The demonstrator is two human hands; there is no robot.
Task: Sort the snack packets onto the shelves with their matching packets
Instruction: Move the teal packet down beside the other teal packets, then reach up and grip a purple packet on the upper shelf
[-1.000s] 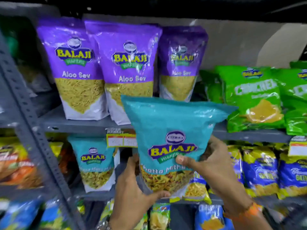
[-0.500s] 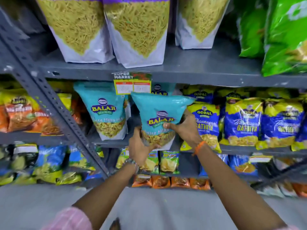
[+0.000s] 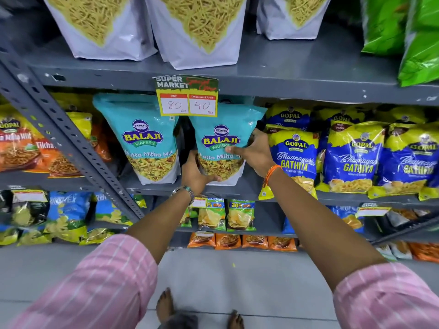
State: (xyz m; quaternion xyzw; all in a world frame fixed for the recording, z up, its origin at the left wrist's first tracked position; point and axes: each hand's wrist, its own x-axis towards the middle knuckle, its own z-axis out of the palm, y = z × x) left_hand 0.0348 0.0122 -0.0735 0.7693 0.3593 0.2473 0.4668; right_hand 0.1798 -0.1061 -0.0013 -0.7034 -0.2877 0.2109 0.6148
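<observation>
A teal Balaji Khatta Mitha Mix packet [image 3: 221, 129] stands upright on the grey middle shelf [image 3: 237, 189], held from both sides. My left hand [image 3: 196, 173] grips its lower left corner and my right hand [image 3: 254, 151] grips its right edge, thumb across the front. A matching teal packet [image 3: 142, 136] stands just to its left on the same shelf. A price tag [image 3: 187, 97] hangs over the held packet's top.
Blue and yellow Gopal Gathiya packets [image 3: 351, 157] fill the shelf to the right. Orange packets [image 3: 21, 148] lie left of a slanted metal brace [image 3: 71, 136]. White-bottomed Aloo Sev pouches [image 3: 197, 32] and green packets [image 3: 415, 39] sit above. Smaller packets fill lower shelves.
Both hands carried the teal packet down from in front of the upper shelf and pushed it onto the middle shelf beside the matching packet. The view has tilted downward.
</observation>
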